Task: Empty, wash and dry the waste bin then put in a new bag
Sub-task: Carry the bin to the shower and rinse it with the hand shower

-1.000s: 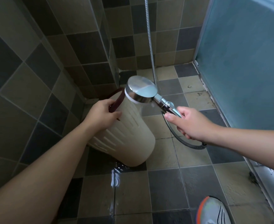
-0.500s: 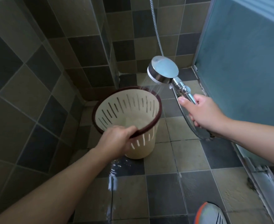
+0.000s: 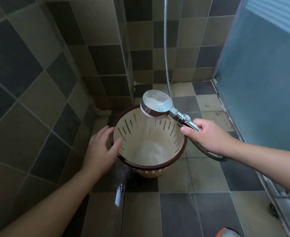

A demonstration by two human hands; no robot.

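Cream plastic, the bin (image 3: 149, 144) stands upright on the tiled floor (image 3: 175, 211), mouth up; left hand (image 3: 103, 147) rests loose-fingered on the bin's left rim, nearer than the right; right hand (image 3: 207, 135), at the bin's right, grips the shower head (image 3: 156, 105), spraying inside; hose (image 3: 166, 48) hangs behind the bin; water pools within.

Glossy chrome shower head (image 3: 156, 104), matt plastic bin (image 3: 151, 147), wet floor tiles (image 3: 178, 211)
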